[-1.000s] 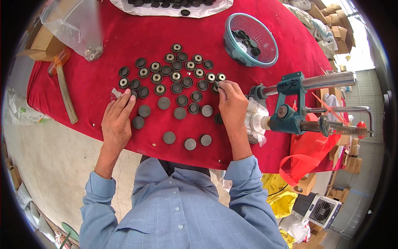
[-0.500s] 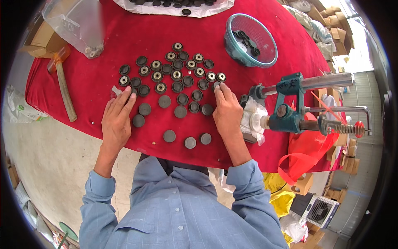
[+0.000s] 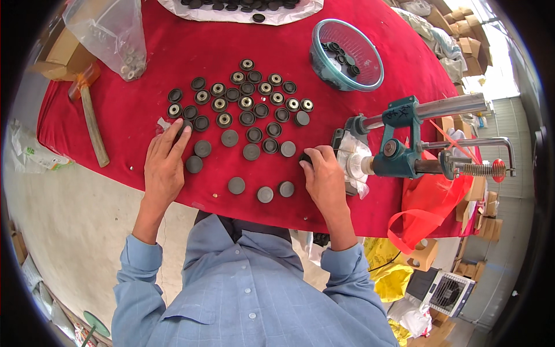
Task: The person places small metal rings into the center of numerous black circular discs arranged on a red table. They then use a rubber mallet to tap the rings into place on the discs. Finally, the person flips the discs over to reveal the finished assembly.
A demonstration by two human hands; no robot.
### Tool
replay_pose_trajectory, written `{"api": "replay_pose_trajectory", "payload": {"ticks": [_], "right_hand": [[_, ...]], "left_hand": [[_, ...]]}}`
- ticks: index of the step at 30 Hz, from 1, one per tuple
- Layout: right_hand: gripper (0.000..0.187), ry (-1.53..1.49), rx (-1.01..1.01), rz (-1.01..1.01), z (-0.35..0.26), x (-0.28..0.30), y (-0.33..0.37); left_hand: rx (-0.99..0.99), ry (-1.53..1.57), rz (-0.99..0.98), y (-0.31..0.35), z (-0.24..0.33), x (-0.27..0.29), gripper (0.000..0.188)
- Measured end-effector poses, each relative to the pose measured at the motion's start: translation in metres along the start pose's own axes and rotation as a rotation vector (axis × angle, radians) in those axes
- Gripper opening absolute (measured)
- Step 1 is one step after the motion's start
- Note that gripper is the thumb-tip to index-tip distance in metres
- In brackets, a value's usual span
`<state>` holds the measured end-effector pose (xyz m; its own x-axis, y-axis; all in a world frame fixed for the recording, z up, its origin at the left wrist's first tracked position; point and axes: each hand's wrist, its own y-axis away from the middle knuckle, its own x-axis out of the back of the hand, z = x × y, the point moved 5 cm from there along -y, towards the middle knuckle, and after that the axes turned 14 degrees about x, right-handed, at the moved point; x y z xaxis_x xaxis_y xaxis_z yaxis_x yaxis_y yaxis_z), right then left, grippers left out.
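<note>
Round black caps lie scattered over the red cloth point(image 3: 243, 214). Several cup-like caps stand with their hollow side up, and some of these hold a metal ring point(image 3: 224, 120). Others show a plain grey-black face, such as the cap point(image 3: 229, 137) near the middle. My left hand point(image 3: 163, 168) rests at the left edge of the group, its fingertips closed around a dark cap point(image 3: 184, 126). Beside the press, my right hand point(image 3: 325, 178) pinches another black cap point(image 3: 305, 158), partly hidden by the fingers. A plain cap point(image 3: 302, 118) lies just beyond that hand.
A teal bench press point(image 3: 399, 139) with white wrapping at its base stands right of my right hand. Behind are a blue plastic basket point(image 3: 347, 55) of black parts and a white sheet heaped with caps point(image 3: 243, 17). A hammer point(image 3: 94, 127) and a clear bag point(image 3: 110, 34) lie left.
My right hand has drawn back toward me and slightly right, now with a cap between its fingers. A plain cap shows where its fingertips were. My left hand has barely moved.
</note>
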<state>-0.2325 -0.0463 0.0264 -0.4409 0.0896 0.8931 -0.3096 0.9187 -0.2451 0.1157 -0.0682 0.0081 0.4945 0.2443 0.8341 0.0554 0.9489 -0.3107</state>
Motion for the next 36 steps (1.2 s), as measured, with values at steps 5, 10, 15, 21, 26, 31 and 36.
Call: {"api": "replay_pose_trajectory", "payload": {"ticks": [5,10,15,21,26,31,36], "right_hand": [[0.028,-0.091,-0.099,-0.045,0.002,0.001,-0.003],[0.022,-0.319,-0.172,0.231,0.009,0.024,-0.028],[0.019,-0.172,-0.069,0.45,0.032,0.029,-0.081],[0.021,0.038,0.117,0.405,0.049,-0.003,-0.1],[0.028,0.073,0.081,0.315,0.042,-0.014,-0.092],[0.042,0.227,0.148,0.31,0.035,-0.019,-0.08],[0.049,0.177,0.088,0.23,0.036,-0.018,-0.079]], "left_hand": [[0.014,0.004,-0.006,0.0,-0.001,0.001,0.063],[0.009,-0.006,-0.007,0.002,-0.002,0.0,0.063],[-0.002,-0.005,0.0,0.0,-0.003,0.001,0.06],[0.004,0.018,-0.011,-0.002,-0.001,0.002,0.056],[0.014,0.016,-0.027,0.002,-0.005,0.0,0.064],[0.008,0.029,-0.028,0.001,-0.005,0.0,0.063],[0.017,0.035,-0.021,0.001,-0.004,0.001,0.06]]}}
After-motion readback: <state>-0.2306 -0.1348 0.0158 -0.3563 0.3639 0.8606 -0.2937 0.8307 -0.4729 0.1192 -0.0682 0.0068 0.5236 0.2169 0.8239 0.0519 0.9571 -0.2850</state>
